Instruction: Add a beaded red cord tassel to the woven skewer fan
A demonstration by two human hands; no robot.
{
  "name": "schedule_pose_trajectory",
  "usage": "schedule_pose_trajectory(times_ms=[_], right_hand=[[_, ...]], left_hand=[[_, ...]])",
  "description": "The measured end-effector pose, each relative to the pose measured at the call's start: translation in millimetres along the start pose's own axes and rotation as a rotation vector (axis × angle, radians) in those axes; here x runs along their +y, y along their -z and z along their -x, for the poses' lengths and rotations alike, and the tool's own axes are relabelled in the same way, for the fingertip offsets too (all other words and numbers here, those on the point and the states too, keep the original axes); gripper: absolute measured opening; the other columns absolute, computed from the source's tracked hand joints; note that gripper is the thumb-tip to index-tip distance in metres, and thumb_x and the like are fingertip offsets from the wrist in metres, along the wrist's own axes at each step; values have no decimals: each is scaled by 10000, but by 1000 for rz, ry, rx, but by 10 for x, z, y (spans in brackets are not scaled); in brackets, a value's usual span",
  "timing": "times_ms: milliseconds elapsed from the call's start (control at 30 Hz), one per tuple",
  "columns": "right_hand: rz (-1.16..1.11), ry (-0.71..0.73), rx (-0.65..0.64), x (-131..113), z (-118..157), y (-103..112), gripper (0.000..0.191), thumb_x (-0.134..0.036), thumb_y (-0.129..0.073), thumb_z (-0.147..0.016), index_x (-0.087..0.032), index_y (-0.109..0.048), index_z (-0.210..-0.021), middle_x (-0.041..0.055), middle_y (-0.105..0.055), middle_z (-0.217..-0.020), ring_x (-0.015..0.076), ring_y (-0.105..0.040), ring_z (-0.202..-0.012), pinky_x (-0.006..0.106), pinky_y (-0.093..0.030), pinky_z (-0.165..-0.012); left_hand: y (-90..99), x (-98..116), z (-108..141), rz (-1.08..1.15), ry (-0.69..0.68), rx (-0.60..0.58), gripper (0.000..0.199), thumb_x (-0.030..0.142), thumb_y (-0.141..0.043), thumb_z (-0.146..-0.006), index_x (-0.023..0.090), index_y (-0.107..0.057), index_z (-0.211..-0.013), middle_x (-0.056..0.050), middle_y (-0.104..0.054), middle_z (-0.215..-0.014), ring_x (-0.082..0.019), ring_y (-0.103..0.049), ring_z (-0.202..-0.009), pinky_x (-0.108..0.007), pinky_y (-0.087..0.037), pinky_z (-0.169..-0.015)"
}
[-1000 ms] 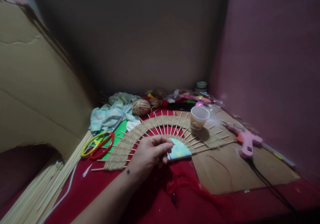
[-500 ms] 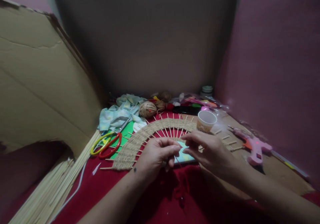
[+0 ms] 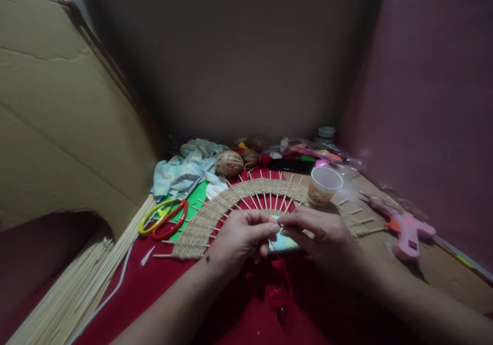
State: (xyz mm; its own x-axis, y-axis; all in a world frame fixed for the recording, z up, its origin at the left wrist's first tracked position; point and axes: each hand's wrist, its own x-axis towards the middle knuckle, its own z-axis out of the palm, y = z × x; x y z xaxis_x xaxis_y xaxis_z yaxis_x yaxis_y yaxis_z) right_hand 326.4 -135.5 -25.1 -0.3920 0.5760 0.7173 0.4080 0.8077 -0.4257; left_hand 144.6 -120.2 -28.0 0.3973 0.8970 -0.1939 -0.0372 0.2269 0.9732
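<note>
Left hand (image 3: 243, 236) pinches and right hand (image 3: 322, 233) curls toward it (forearms (image 3: 175, 298) slanting inward), fingertips (image 3: 273, 229) close together.

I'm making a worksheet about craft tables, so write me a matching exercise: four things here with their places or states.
1. Pink plastic glue gun
2. Yellow-and-red-handled scissors
3. White-rimmed paper cup
4. Thin red cord

A. Standing upright
B. Trailing below the left hand
C. Farthest right of the four
D. Partly over a bright green sheet

Pairs: 1-C, 2-D, 3-A, 4-B

Scissors (image 3: 183, 201) lie beside a crumpled blue cloth (image 3: 179, 176), a pink glue gun (image 3: 410, 231) well apart on brown cardboard (image 3: 454, 269)
</note>
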Motion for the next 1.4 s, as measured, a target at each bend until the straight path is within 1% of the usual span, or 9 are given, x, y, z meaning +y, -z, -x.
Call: schedule_pose_trajectory(times_ms=[67,267,467,633,800,1067,1200,1300,1400], right_hand=[[6,10,2,2,8,-14,115,-86,-582,-855,-123,-676,-909,44,-682,-745,111,-630,-661,221,-501,-591],[64,14,-2,35,15,-42,117,-98,-561,-872,-121,-674,-859,47,-669,-714,116,-621,-633,233,-499,-569],[108,25,-14,41,30,-29,143,-112,-519,-889,-135,-650,-839,47,-660,-707,128,-616,-629,249,-494,-558],[137,23,-23,32,30,-24,145,-116,-497,-899,-130,-629,-840,38,-620,-678,122,-574,-606,246,-454,-543],[159,23,-25,35,47,-25,174,-119,-473,-903,-130,-580,-766,35,-567,-637,118,-515,-568,243,-408,-513],[147,-52,-56,58,92,-73,213,-157,-454,-922,-162,-524,-721,11,-519,-626,111,-474,-554,238,-380,-512],[108,-104,-58,79,104,-77,213,-173,-452,-926,-165,-530,-727,15,-530,-639,119,-493,-576,244,-403,-531],[66,-165,-42,64,93,-60,195,-189,-461,-923,-172,-548,-750,18,-553,-662,123,-514,-595,244,-421,-542],[35,-216,15,20,56,29,194,-209,-465,-923,-184,-566,-761,13,-559,-669,121,-519,-591,244,-422,-543]], left_hand=[[5,-2,2,-9,3,-2,167,288,-709,-715,140,-634,-695,11,-564,-494,-49,-422,-342,-154,-318,-330],[11,13,29,-43,54,1,153,274,-688,-731,139,-627,-691,30,-524,-414,-43,-388,-303,-152,-293,-321],[-4,9,18,1,70,-27,136,262,-707,-722,147,-637,-742,20,-561,-455,-54,-438,-330,-154,-339,-340],[-29,10,11,74,37,-40,158,231,-729,-699,150,-650,-808,23,-564,-500,-70,-489,-416,-167,-422,-388],[-73,57,35,-33,2,-8,116,236,-684,-730,137,-626,-742,17,-546,-475,-67,-465,-407,-171,-409,-396],[-87,75,48,-92,-6,18,125,264,-653,-746,150,-610,-718,14,-541,-472,-68,-442,-385,-180,-372,-390],[-74,61,34,-102,-10,16,142,277,-651,-745,149,-605,-701,12,-543,-470,-65,-433,-375,-177,-356,-382],[-61,59,20,-96,14,46,149,288,-659,-739,152,-603,-711,12,-551,-463,-59,-425,-355,-170,-333,-367],[-50,64,3,-81,30,73,167,299,-678,-720,155,-594,-708,15,-548,-452,-59,-421,-338,-167,-317,-348]])
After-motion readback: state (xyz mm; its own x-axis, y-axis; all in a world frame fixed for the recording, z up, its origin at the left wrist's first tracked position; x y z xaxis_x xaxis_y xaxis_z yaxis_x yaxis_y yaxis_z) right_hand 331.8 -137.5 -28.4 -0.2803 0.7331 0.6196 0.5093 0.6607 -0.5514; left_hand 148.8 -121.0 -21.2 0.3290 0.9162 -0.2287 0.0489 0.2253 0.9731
